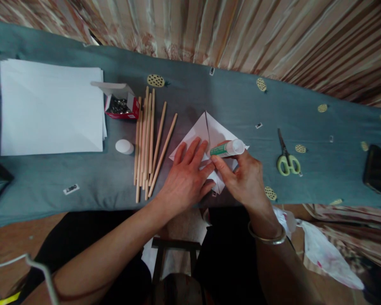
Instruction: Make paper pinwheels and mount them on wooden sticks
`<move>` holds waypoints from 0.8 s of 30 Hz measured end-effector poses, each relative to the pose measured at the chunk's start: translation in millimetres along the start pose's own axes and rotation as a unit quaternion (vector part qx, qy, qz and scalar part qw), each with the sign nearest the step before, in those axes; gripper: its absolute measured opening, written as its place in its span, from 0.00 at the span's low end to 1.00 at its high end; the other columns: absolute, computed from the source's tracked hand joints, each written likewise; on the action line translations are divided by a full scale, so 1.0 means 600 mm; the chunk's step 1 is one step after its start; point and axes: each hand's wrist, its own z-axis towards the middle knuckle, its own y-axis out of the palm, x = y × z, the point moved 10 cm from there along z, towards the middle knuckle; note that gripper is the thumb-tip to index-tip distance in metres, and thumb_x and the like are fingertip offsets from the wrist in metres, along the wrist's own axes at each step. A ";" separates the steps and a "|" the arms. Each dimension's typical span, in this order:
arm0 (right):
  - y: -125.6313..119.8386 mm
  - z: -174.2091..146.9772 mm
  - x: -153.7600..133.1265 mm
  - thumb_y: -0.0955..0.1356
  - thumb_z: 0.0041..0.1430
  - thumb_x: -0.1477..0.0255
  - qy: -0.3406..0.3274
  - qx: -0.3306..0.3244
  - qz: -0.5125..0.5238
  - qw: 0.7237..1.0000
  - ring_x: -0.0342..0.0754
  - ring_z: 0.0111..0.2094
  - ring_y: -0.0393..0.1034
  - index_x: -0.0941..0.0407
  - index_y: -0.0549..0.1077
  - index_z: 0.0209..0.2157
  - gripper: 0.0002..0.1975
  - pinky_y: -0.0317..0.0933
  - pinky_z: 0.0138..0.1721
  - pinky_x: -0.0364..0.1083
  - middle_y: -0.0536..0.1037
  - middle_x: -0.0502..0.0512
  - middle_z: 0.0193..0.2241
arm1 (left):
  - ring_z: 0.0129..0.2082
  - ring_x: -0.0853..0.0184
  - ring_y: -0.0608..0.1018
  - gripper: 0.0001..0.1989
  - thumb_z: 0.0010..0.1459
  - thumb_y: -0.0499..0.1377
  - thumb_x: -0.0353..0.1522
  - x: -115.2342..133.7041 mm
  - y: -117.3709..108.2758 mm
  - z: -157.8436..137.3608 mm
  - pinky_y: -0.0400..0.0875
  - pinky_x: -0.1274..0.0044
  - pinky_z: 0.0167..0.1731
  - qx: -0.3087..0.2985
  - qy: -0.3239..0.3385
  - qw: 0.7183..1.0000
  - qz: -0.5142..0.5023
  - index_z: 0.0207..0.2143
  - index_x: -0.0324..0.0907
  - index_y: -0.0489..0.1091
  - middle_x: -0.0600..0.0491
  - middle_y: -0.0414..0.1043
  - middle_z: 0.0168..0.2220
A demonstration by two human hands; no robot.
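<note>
A folded square of white paper [217, 125] lies on the cloth, turned so a corner points away from me. My left hand [189, 171] rests flat on its left half with the fingers spread. In my right hand [244, 176] is a white and green glue stick [224, 149], tilted with its lower end toward the middle of the paper. The tip of the glue stick is hidden, so I cannot tell whether it touches. A white round cap [124, 146] sits left of several thin wooden sticks [149, 140].
A stack of white paper [52, 108] lies at the left, beside an open red box [122, 103] of small metal pieces. To the right are green-handled scissors [286, 159] and a black phone [376, 168]. A curtain [190, 25] hangs behind the table's far edge.
</note>
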 end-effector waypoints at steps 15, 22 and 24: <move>-0.005 -0.007 0.004 0.67 0.61 0.64 -0.015 0.005 0.003 1.000 0.53 0.41 0.77 0.53 0.73 0.42 0.11 0.69 0.43 0.53 0.81 0.56 0.39 | 0.68 0.47 0.51 0.25 0.59 0.59 0.42 -0.001 0.001 0.001 0.47 0.51 0.64 -0.005 -0.002 1.000 -0.001 0.57 0.45 0.65 0.42 0.50 0.68; -0.008 -0.007 0.013 0.66 0.61 0.63 -0.005 0.003 0.014 1.000 0.53 0.41 0.77 0.53 0.73 0.43 0.11 0.69 0.44 0.52 0.81 0.56 0.39 | 0.69 0.47 0.51 0.27 0.59 0.59 0.41 -0.002 0.002 0.000 0.47 0.50 0.64 -0.002 -0.001 1.000 -0.007 0.59 0.46 0.63 0.42 0.50 0.68; -0.008 -0.007 0.015 0.66 0.61 0.63 -0.004 0.002 0.011 1.000 0.53 0.41 0.77 0.53 0.74 0.42 0.12 0.69 0.44 0.52 0.81 0.56 0.40 | 0.68 0.46 0.51 0.27 0.59 0.60 0.42 -0.002 0.002 0.001 0.47 0.50 0.64 -0.006 -0.001 1.000 -0.004 0.60 0.46 0.62 0.41 0.50 0.68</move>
